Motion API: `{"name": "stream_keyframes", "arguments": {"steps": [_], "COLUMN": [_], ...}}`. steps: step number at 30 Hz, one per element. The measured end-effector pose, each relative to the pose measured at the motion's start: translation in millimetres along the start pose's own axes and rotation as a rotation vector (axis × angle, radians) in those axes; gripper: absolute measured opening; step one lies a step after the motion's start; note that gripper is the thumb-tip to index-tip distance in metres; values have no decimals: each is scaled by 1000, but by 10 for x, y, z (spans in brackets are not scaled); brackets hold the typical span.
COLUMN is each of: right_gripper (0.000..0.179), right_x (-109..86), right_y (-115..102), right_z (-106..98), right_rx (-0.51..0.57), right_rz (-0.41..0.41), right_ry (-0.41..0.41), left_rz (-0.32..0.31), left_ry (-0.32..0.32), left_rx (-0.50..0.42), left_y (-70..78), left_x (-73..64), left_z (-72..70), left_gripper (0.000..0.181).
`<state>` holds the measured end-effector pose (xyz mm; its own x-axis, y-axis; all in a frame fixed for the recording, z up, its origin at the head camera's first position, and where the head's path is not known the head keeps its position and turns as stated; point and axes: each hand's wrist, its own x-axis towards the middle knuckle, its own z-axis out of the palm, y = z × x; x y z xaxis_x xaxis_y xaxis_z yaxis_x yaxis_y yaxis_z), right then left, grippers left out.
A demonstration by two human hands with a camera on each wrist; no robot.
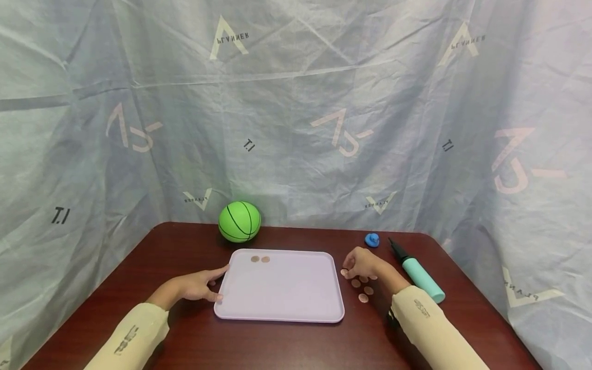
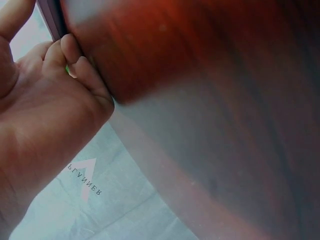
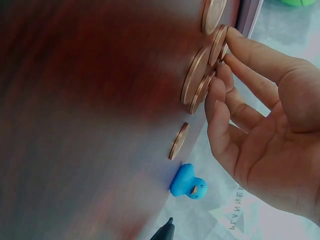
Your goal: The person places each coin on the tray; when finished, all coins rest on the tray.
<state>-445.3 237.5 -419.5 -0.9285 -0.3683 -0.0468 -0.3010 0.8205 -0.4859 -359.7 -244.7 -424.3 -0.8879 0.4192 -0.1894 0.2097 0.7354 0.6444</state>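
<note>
A pale lilac tray (image 1: pixel 282 288) lies on the dark red-brown table, two copper-coloured coins (image 1: pixel 255 259) near its far left corner. At its left edge rests my left hand (image 1: pixel 199 285), thumb and index finger spread along the rim; in the left wrist view the other fingers bend loosely beside the tray's side. Just off the tray's right edge, my right hand (image 1: pixel 363 262) pinches a coin (image 1: pixel 344 272) between thumb and fingertip. Several more coins (image 1: pixel 363 298) lie flat on the table under and beside this hand, partly hidden by it in the head view.
Behind the tray stands a green ball (image 1: pixel 239 222) with black lines. A small blue rubber duck (image 1: pixel 372 240) sits beyond my right hand. To its right lies a mint-green hand pump (image 1: pixel 423 280) with a black nozzle. A grey printed cloth (image 1: pixel 287 128) hangs around the table's back and sides.
</note>
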Motion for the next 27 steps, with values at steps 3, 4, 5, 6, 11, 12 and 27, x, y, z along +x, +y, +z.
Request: {"name": "stream_keyframes", "arguments": {"steps": [3,4,5,6,11,12,27], "right_gripper": [15,14,14,13,11,11,18], "right_x": [21,26,32,35,49,48,52], "right_y": [16,19,24,29,51,57,55], "right_z": [-13,-18,-19,-19,-4,0,-15], "right_rx": [4,11,17,27,37,36,100], "right_rz": [-14,-14,-19,-22,-66,-78,-93], "right_ry": [-19,-25,-32,-42,-93,-101,-110], "left_rz": [-6,-8,-9,-11,-11,-12,-18], "left_ry": [5,6,7,7,1,1,1], "left_rx": [6,7,6,3,-11,-10,-11], "left_y": [7,9,8,4,-23,-27,-28], "left_x": [-3,-3,-3,-2,2,4,19], "left_z": [-6,-9,-10,-8,16,21,7], "left_gripper": [97,97,97,97,96,96,96]}}
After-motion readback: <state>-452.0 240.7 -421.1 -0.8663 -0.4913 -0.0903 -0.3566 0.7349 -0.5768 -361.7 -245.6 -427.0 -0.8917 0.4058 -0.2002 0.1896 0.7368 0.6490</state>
